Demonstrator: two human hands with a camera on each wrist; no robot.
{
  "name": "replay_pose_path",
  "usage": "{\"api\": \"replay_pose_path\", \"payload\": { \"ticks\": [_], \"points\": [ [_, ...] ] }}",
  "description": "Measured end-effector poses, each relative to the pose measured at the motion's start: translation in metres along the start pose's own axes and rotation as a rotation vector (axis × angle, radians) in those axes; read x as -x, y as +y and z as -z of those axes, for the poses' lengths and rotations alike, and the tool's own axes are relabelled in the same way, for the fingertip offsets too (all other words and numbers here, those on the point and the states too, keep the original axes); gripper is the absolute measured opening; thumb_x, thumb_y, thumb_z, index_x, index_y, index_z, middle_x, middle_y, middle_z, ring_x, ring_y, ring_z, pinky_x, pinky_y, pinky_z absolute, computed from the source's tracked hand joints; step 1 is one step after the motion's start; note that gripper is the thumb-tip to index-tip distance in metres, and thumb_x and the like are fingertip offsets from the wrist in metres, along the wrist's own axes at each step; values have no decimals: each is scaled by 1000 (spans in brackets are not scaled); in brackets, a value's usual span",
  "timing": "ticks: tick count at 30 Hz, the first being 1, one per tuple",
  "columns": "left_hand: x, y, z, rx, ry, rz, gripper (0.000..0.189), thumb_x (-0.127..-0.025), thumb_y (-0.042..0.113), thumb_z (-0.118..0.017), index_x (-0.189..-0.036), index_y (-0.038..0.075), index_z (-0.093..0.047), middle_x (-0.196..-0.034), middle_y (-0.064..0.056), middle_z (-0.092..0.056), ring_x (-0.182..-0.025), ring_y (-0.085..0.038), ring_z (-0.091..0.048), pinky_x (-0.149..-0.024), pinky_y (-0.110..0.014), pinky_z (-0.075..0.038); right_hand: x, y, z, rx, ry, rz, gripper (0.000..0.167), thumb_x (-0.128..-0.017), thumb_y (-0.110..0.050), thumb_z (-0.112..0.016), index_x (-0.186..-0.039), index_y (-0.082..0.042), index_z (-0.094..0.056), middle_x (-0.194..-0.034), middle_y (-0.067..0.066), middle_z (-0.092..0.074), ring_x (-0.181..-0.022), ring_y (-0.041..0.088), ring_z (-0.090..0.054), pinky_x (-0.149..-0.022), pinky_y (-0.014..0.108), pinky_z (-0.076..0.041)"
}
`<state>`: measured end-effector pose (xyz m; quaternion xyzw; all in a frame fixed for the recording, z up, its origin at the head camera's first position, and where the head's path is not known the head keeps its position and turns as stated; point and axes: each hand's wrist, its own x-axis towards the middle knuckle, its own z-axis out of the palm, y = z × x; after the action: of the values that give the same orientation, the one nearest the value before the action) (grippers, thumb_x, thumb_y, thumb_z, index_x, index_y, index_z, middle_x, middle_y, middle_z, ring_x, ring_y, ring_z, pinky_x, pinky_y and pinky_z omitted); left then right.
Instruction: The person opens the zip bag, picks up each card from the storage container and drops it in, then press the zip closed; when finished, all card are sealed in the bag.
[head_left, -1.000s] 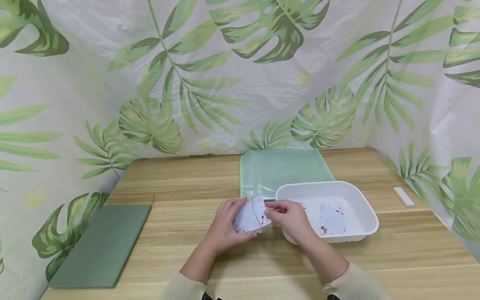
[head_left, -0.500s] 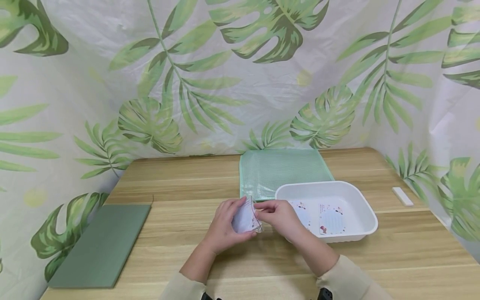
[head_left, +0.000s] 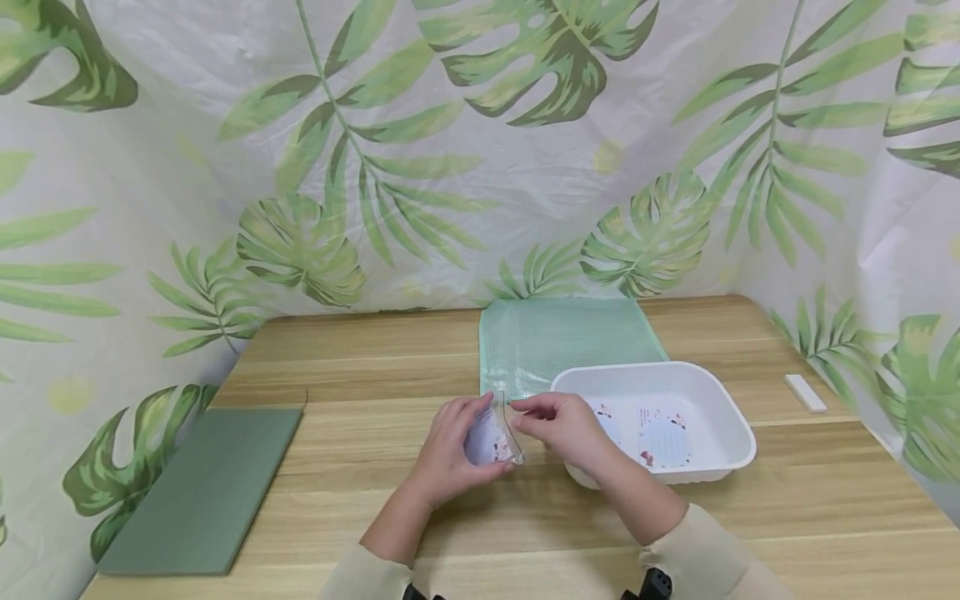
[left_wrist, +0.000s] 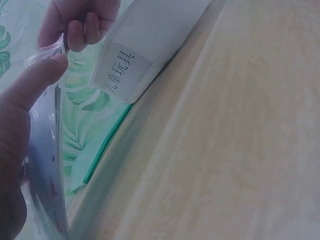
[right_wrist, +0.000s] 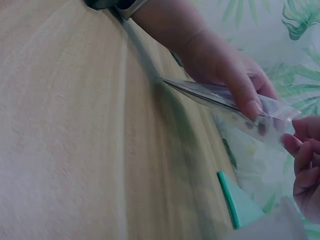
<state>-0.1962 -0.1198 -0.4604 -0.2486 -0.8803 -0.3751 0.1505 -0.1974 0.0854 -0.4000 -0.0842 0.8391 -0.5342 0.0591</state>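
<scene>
A clear plastic bag [head_left: 487, 437] with printed cards inside is held over the table's middle. My left hand [head_left: 455, 450] grips it from the left, the thumb along the bottom and the fingers at the top. In the right wrist view the cards make a thin dark-edged stack inside the bag [right_wrist: 225, 102]. At the bag's right end, my right hand [head_left: 564, 429] pinches the loose plastic edge between thumb and forefinger, its other fingers curled. The left wrist view shows the plastic gathered at the right fingertips [left_wrist: 64, 44].
A white plastic bin [head_left: 720, 396] stands to the right; similar printed cards [head_left: 663, 437] lie in it, and a label [left_wrist: 120, 70] is on its outside. Behind it lies a mint mesh pouch [head_left: 562, 333]. A green board [head_left: 206, 492] is at left, a white bar [head_left: 806, 393] at far right.
The right hand has moved left to the bag's end. The cards' corner that stuck out towards the right hand now sits within the bag. The left hand keeps its place.
</scene>
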Motion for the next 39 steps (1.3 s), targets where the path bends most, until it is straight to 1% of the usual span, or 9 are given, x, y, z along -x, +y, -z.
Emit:
{"api": "replay_pose_path", "payload": {
  "ticks": [5, 8, 13, 18, 21, 27, 31, 35, 39],
  "points": [
    [0, -1, -1, -6, 7, -18, 93, -62, 39, -86, -143, 11, -49, -130, -7, -57, -121, -25, -49, -99, -46, -44, -4, 7, 29, 38, 20, 32, 28, -88, -17, -70, -111, -2, -72, -98, 10, -71, -81, 11, -57, -69, 23, -49],
    [0, 0, -1, -4, 11, -21, 93, -62, 39, -86, -143, 11, -49, -129, -8, -57, -120, -26, -49, -98, -47, -45, -10, 16, 50, 67, 21, -19, 30, -89, -19, -69, -115, -3, -70, -105, 11, -71, -88, 13, -58, -75, 24, -49],
    [-1, 2, 0, 17, -1, 8, 93, -62, 39, -86, -143, 11, -49, -130, -7, -57, -122, -27, -49, -100, -48, -44, -21, 34, 81, 185, 0, -121, 37, -92, -26, -67, -123, -6, -66, -113, 12, -68, -99, 19, -59, -82, 29, -51],
    [-1, 3, 0, 13, -11, 25, 94, -62, 39, -86, -144, 13, -48, -130, -7, -56, -123, -26, -48, -101, -48, -44, -33, 57, 101, 294, -33, -179, 39, -92, -27, -66, -125, -6, -65, -116, 14, -66, -102, 23, -59, -86, 35, -51],
    [0, 2, 0, 21, -21, 40, 94, -63, 40, -86, -144, 14, -48, -131, -7, -56, -124, -26, -48, -102, -48, -44, -37, 68, 104, 373, -65, -179, 37, -91, -25, -67, -122, -5, -66, -114, 12, -67, -101, 23, -59, -87, 37, -50],
    [0, 1, -1, 16, -18, 31, 94, -63, 39, -87, -144, 12, -48, -131, -7, -56, -124, -27, -48, -101, -49, -44, -41, 82, 99, 519, -125, -114, 38, -83, -23, -76, -117, -6, -69, -116, 12, -69, -105, 26, -62, -95, 46, -49],
    [-1, 1, -1, 16, -16, 30, 94, -62, 39, -87, -144, 12, -48, -130, -7, -56, -123, -26, -48, -102, -48, -44, -39, 85, 93, 583, -151, -85, 47, -79, -27, -81, -119, -8, -68, -122, 13, -67, -114, 30, -60, -101, 49, -45],
    [0, 0, -2, 22, -22, 43, 95, -62, 40, -87, -144, 13, -48, -130, -6, -56, -124, -26, -48, -103, -48, -43, -37, 85, 90, 629, -178, -65, 55, -75, -31, -84, -122, -8, -66, -130, 16, -60, -123, 35, -53, -106, 52, -41],
    [0, 0, -2, 23, -19, 46, 95, -61, 39, -88, -144, 13, -48, -131, -6, -56, -124, -26, -48, -103, -48, -43, -37, 84, 88, 654, -179, -67, 57, -72, -32, -86, -120, -9, -66, -128, 16, -58, -120, 34, -54, -104, 51, -42]
  ]
}}
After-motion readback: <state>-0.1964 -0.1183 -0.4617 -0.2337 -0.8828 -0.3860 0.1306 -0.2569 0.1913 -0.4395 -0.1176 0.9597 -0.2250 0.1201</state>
